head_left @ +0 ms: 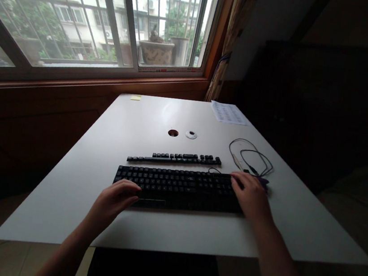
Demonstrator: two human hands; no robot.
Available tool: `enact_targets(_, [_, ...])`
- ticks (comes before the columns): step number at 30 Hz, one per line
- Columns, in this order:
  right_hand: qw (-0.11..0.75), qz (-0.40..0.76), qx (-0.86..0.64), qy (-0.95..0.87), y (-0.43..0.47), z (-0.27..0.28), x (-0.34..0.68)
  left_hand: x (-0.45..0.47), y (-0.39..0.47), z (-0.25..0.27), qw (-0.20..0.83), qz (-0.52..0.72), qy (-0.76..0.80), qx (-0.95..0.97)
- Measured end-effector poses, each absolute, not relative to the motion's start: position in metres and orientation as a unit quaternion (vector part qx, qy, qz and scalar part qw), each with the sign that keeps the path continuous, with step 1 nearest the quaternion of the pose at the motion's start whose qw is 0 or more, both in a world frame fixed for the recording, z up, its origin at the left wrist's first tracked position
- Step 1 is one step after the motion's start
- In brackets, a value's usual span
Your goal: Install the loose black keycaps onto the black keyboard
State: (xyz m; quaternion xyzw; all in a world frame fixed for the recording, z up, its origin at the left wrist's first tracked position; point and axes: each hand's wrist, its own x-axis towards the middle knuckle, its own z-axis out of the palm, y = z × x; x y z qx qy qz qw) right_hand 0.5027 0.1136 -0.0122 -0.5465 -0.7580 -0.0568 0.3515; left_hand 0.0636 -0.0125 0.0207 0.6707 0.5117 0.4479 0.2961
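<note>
A black keyboard (178, 184) lies across the white table (145, 223). Keycaps cover its far rows, while the near part is bare and dark, with a thin light line (152, 200) along it. My left hand (117, 197) rests at the keyboard's near left corner, thumb and fingers slightly apart, the thumb tip by that line. At the far right corner, my right hand (248, 189) lies over the edge with thumb and fingers apart. Loose black keycaps (174, 158) stand in two rows behind the keyboard. A purple item (262, 182) is partly hidden behind my right hand.
A dark cable (253, 151) loops on the table at the right. Farther back are a round hole (173, 133) and a white ring-shaped cover (191, 135). Printed paper (229, 113) and a yellow note (135, 97) lie at the far edge, below a barred window (95, 13).
</note>
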Motion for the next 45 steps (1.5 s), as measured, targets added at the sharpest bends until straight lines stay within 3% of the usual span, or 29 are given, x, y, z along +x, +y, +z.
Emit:
enact_targets(8, [0.202, -0.059, -0.624, -0.753, 0.144, -0.023, 0.538, 0.073, -0.009, 0.008, 0.32, 0.462, 0.511, 0.651])
enact_targets(13, [0.178, -0.041, -0.653, -0.735, 0.14, -0.021, 0.531, 0.084, -0.008, 0.005, 0.316, 0.474, 0.514, 0.641])
enact_targets(16, [0.225, -0.047, -0.655, -0.72, 0.129, -0.006, 0.517, 0.092, -0.009, 0.002, 0.317, 0.485, 0.511, 0.635])
enact_targets(19, [0.332, -0.042, -0.601, -0.726, 0.11, 0.015, 0.489, 0.099, -0.009, -0.002, 0.331, 0.496, 0.504, 0.625])
enact_targets(25, [0.438, 0.121, -0.412, -0.79, 0.062, 0.035, 0.405, 0.118, -0.006, -0.004, 0.359, 0.502, 0.488, 0.617])
enact_targets(34, [0.473, 0.26, -0.313, -0.781, 0.034, 0.0, 0.337, 0.133, -0.004, -0.006, 0.375, 0.491, 0.473, 0.628])
enact_targets(45, [0.473, 0.229, -0.267, -0.807, 0.034, -0.016, 0.338, 0.132, -0.005, -0.009, 0.24, 0.491, 0.483, 0.684])
